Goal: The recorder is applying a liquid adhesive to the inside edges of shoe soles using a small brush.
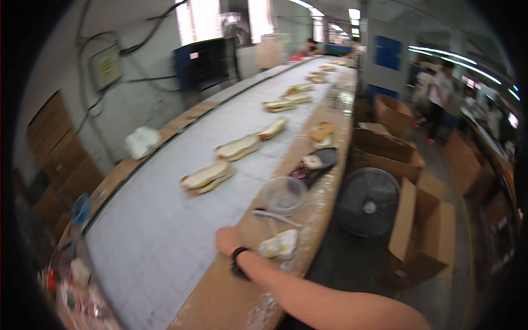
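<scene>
My right hand (228, 241), with a black band on the wrist, rests on the brown side board (217, 300) at the edge of a white conveyor belt (148, 247). It looks balled, and nothing shows in it. My left hand is out of view. Beyond the right hand lie a stained white cloth (280, 245), a light-handled brush-like tool (276, 218) and a clear round plastic tub (285, 196). Pale, long, sole-shaped pieces (208, 176) with yellowish edges lie along the belt, several of them in a row going away from me.
A black item (323, 165) and a tan piece (321, 133) lie farther along the board. Right of it stand a round fan (368, 202) and open cardboard boxes (404, 242). A white bundle (142, 142) sits on the far-side ledge. People (440, 91) stand at the far right.
</scene>
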Tool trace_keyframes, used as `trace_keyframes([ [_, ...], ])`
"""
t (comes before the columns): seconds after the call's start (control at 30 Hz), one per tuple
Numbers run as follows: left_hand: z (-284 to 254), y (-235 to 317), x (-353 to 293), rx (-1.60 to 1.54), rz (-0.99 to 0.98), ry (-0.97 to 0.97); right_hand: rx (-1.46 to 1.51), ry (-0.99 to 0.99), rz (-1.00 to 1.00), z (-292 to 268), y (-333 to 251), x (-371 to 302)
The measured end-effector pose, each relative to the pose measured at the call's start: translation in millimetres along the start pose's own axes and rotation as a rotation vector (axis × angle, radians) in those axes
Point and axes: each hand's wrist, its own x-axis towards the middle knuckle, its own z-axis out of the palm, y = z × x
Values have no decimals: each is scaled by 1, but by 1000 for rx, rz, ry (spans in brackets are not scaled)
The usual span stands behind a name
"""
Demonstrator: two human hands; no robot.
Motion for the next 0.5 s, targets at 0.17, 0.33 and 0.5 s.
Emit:
trace_keyframes([
  [0.17, 12, -5, 7, 82, 93, -16, 128, 61, 54, 7, -5, -2],
  [0.33, 6, 6, 8, 119, 116, 1, 145, 3, 66, 7, -4, -3],
  [0.5, 7, 14, 11, 143, 162, 11, 113, 142, 49, 9, -3, -4],
])
